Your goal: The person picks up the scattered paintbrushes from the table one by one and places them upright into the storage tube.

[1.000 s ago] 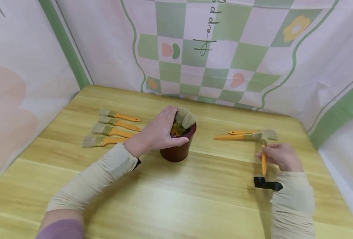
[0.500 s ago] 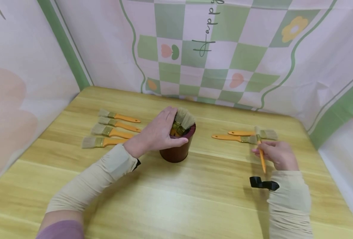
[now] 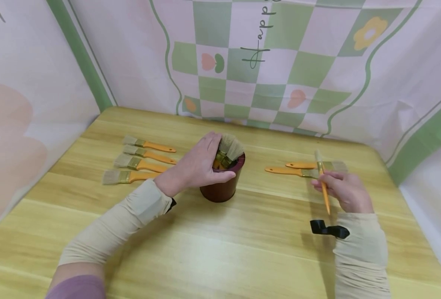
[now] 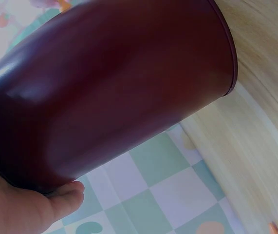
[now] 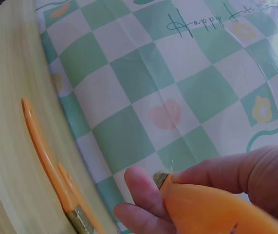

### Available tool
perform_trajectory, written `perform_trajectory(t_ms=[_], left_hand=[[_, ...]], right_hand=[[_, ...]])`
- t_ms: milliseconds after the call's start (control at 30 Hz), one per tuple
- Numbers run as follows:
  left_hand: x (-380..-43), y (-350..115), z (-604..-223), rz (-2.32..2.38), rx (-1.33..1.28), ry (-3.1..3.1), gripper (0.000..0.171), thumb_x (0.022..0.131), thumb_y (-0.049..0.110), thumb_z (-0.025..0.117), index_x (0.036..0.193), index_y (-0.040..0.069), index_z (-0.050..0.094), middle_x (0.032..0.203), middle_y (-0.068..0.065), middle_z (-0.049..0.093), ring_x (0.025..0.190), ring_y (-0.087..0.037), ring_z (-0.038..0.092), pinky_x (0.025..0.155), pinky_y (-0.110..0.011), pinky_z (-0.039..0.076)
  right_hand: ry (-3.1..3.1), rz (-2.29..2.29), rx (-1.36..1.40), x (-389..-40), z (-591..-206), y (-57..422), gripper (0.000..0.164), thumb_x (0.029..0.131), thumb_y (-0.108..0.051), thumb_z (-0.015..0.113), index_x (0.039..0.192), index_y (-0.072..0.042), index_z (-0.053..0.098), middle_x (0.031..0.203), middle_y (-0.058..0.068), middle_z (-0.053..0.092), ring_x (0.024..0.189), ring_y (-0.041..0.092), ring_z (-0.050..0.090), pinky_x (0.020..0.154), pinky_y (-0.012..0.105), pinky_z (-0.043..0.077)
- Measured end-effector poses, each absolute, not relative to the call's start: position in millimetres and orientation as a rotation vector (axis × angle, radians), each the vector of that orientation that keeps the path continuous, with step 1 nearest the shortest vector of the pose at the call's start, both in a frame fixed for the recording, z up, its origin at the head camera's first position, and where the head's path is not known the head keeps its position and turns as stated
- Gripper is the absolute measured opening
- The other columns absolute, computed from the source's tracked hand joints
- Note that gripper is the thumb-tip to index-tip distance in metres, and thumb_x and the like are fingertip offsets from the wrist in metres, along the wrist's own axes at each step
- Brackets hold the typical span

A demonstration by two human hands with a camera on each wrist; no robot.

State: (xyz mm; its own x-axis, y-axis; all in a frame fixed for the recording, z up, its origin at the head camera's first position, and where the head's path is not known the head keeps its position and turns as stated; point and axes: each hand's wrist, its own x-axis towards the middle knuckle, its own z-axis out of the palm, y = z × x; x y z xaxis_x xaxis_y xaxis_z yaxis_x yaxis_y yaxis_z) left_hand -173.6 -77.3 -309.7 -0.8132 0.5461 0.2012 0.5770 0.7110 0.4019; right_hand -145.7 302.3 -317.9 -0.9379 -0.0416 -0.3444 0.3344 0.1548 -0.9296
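Fingers and thumb of my left hand (image 3: 199,164) grip the rim of a dark red cup (image 3: 218,189), which stands upright on the table. Several paintbrushes (image 3: 231,147) stick out of it, bristles up. At the right, my right hand (image 3: 349,191) pinches a paintbrush with an orange handle (image 3: 325,195) near its metal band, bristles pointing up and away. The right wrist view shows the handle (image 5: 216,207) close up, between thumb and fingers. Behind that hand lie two more paintbrushes, a nearer one (image 3: 285,170) and a farther one (image 3: 298,165), handles pointing left.
Left of the cup, several paintbrushes (image 3: 132,162) lie in a row on the wooden table (image 3: 213,249), bristles to the left. A checked cloth (image 3: 272,74) hangs behind the table's far edge. A black strap (image 3: 328,229) hangs from my right sleeve.
My right hand has shifted slightly left and away with its paintbrush, which has turned edge-on. The nearer lying paintbrush has swung slightly, its bristle end toward me. The left hand stays put.
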Motion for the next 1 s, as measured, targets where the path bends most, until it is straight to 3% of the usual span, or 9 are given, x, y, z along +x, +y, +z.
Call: perform_trajectory(t_ms=[100, 167, 267, 367, 533, 733, 1000], left_hand=[[-174, -77, -310, -0.706, -0.937, -2.834, 0.103, 0.082, 0.062, 0.058, 0.149, -0.006, 0.019, 0.153, -0.021, 0.027, 0.142, -0.031, 0.029, 0.118, -0.041, 0.029], [-174, -77, -310, -0.708, -0.94, -2.827, 0.102, 0.082, 0.061, 0.058, 0.149, -0.006, 0.019, 0.153, -0.021, 0.028, 0.142, -0.031, 0.03, 0.118, -0.041, 0.029], [-173, -76, -309, -0.707, -0.938, -2.833, 0.102, 0.082, 0.06, 0.059, 0.149, -0.007, 0.019, 0.153, -0.021, 0.028, 0.142, -0.031, 0.03, 0.118, -0.041, 0.029], [-173, -76, -309, -0.71, -0.936, -2.852, 0.103, 0.083, 0.06, 0.058, 0.149, -0.007, 0.018, 0.154, -0.022, 0.027, 0.143, -0.031, 0.028, 0.119, -0.041, 0.027], [-173, -76, -308, -0.723, -0.936, -2.849, 0.103, 0.083, 0.06, 0.059, 0.149, -0.007, 0.018, 0.153, -0.022, 0.027, 0.143, -0.031, 0.028, 0.118, -0.041, 0.028], [-173, -77, -308, -0.729, -0.941, -2.825, 0.102, 0.082, 0.06, 0.059, 0.149, -0.006, 0.019, 0.152, -0.02, 0.029, 0.141, -0.03, 0.031, 0.117, -0.04, 0.03], [-173, -77, -308, -0.708, -0.941, -2.831, 0.103, 0.082, 0.061, 0.059, 0.148, -0.007, 0.019, 0.152, -0.021, 0.029, 0.141, -0.03, 0.031, 0.117, -0.041, 0.03]], right_hand=[[2.088, -1.947, 0.256, -144, -317, 301, 0.066, 0.097, -0.005, 0.049, 0.144, 0.02, 0.009, 0.078, -0.008, 0.071, 0.076, 0.001, 0.07, 0.073, 0.013, 0.055], [2.028, -2.043, 0.229, -143, -316, 300, 0.059, 0.096, -0.004, 0.053, 0.142, 0.014, 0.022, 0.08, -0.005, 0.072, 0.077, 0.004, 0.071, 0.074, 0.015, 0.055], [1.947, -2.178, 0.159, -140, -314, 296, 0.038, 0.093, -0.003, 0.057, 0.124, 0.006, 0.037, 0.082, 0.0, 0.072, 0.079, 0.009, 0.072, 0.076, 0.018, 0.056], [1.944, -2.237, 0.062, -137, -312, 291, 0.027, 0.093, 0.0, 0.057, 0.114, 0.002, 0.04, 0.084, 0.001, 0.072, 0.079, 0.01, 0.072, 0.076, 0.019, 0.056], [2.033, -2.214, 0.006, -133, -302, 278, 0.03, 0.092, -0.004, 0.059, 0.116, -0.001, 0.041, 0.085, -0.002, 0.072, 0.08, 0.008, 0.072, 0.076, 0.017, 0.056], [2.164, -2.15, 0.031, -126, -287, 259, 0.06, 0.091, -0.009, 0.063, 0.137, 0.011, 0.031, 0.087, -0.005, 0.067, 0.078, 0.005, 0.072, 0.075, 0.015, 0.055], [2.203, -2.169, -0.061, -117, -278, 239, 0.033, 0.09, -0.009, 0.064, 0.119, -0.003, 0.049, 0.089, -0.005, 0.068, 0.079, 0.005, 0.072, 0.075, 0.016, 0.055]])
